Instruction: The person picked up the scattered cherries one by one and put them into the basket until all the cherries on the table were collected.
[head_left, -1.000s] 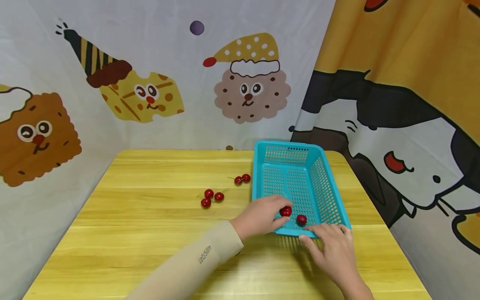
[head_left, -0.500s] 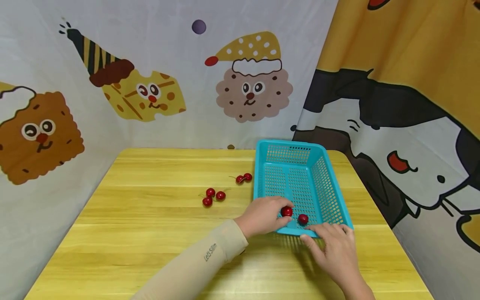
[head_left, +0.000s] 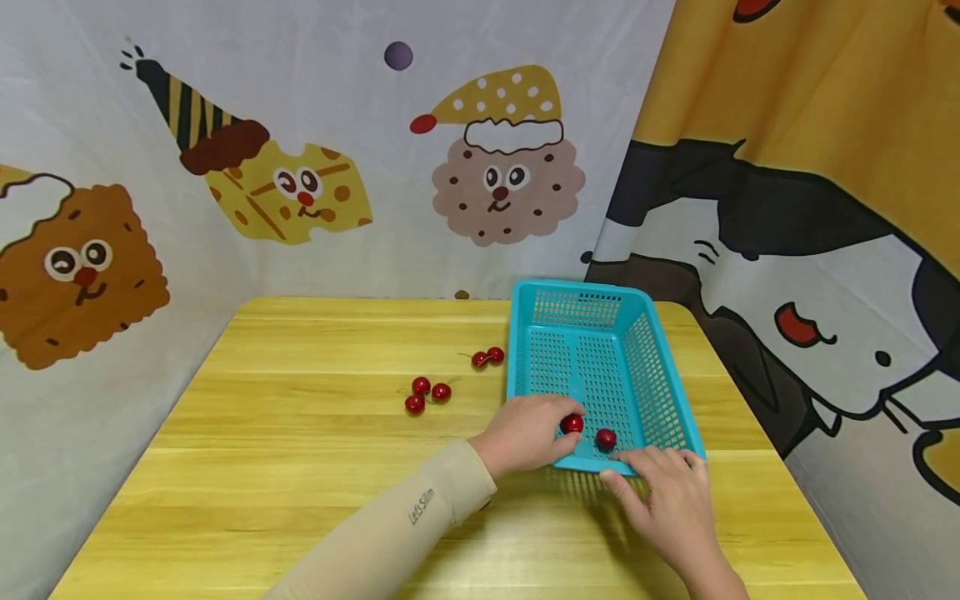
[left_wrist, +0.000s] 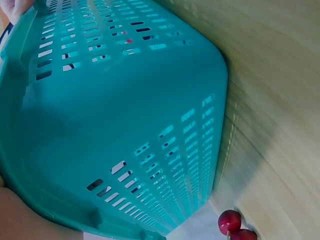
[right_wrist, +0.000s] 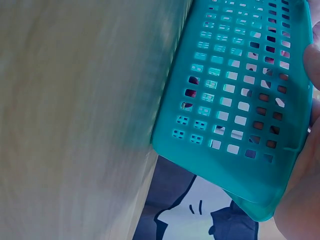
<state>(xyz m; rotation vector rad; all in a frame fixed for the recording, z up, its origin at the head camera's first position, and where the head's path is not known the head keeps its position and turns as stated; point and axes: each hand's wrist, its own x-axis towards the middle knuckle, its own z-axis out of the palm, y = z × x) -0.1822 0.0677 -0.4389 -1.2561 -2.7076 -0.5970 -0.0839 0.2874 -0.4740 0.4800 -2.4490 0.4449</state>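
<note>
In the head view, my left hand (head_left: 528,432) reaches over the near left corner of a turquoise perforated plastic basket (head_left: 551,286). Its thumb and fingers pinch a shiny dark red cherry (head_left: 572,424) low inside the basket; the fingers cover part of it. A second cherry (head_left: 606,439) lies just to the right, on the basket floor by the near wall. My right hand (head_left: 667,500) grips the near rim toward its right corner, fingers over the edge and thumb at the outer side. The left wrist view is filled mostly by the outer walls of the basket (left_wrist: 115,100).
Left of the basket, several cherries (head_left: 441,392) with stems sit in a loose cluster on the wooden table (head_left: 315,517). Closer to the basket's left wall lies a touching pair of cherries (head_left: 479,359). A printed cartoon curtain (head_left: 300,67) hangs right behind the table.
</note>
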